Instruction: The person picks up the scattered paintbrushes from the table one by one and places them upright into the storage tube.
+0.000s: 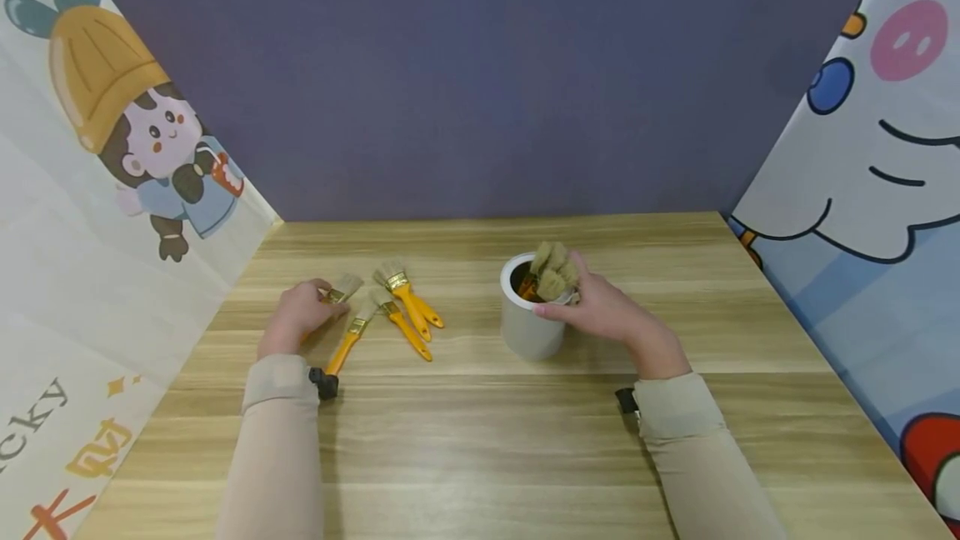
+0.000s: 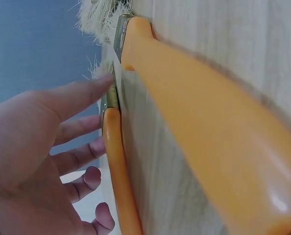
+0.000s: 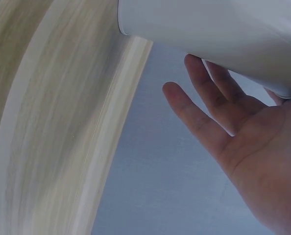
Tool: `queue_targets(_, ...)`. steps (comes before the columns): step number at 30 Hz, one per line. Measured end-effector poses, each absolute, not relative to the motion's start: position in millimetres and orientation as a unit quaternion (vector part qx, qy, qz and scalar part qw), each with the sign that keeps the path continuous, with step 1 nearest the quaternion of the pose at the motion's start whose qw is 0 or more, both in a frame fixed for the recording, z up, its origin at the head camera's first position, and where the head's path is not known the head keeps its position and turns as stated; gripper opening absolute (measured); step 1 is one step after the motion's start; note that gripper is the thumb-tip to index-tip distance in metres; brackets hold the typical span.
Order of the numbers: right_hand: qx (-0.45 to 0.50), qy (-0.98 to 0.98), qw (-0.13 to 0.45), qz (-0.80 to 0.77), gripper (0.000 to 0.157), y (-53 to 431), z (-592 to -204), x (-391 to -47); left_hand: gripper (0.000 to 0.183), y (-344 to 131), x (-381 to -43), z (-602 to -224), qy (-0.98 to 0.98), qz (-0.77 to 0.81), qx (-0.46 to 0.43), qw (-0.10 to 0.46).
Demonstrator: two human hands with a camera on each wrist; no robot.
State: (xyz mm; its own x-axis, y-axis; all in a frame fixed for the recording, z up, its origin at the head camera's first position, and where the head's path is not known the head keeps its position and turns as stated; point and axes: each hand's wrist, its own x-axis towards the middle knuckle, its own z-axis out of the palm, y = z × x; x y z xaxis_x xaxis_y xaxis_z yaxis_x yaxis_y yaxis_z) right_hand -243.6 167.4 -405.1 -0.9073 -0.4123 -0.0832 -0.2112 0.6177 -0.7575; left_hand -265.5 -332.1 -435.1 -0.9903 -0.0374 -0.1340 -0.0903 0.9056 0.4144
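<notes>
My left hand (image 1: 302, 309) pinches a paintbrush (image 1: 337, 293) near its metal band, thumb on one side and fingers on the other. This brush, with an orange handle (image 2: 117, 166), lies at the far left of the group. Another paintbrush (image 1: 351, 342) is just right of the hand; its orange handle (image 2: 209, 122) looms large in the left wrist view. My right hand (image 1: 600, 307) holds the white pot (image 1: 531, 334) by its upper side, thumb in front and index finger behind. Several brushes stand inside the pot, bristles (image 1: 553, 273) upward and handles mostly hidden.
More orange-handled paintbrushes (image 1: 408, 327) lie between the left hand and the pot, bristles pointing away. The wooden table (image 1: 480, 440) ends at a dark blue wall (image 1: 480, 82), with printed cartoon sheets (image 1: 45, 148) on both sides.
</notes>
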Motion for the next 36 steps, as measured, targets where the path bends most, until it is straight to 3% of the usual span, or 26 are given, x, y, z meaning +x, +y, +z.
queue_targets(10, -0.17, 0.892, 0.133, -0.396, 0.124, 166.6, -404.1, -244.3, 0.058, -339.4, -271.8, -445.8, 0.967, 0.244, -0.047, 0.056)
queue_targets(23, -0.167, 0.895, 0.132, -0.392, 0.125, 166.7, -403.3, -244.0, 0.062, -338.7, -272.4, -446.3, 0.96, 0.268, -0.064, 0.055)
queue_targets(36, -0.163, 0.896, 0.135, -0.389, 0.126, 166.3, -403.5, -244.6, 0.052, -336.5, -270.1, -419.5, 0.957, 0.267, -0.113, -0.023)
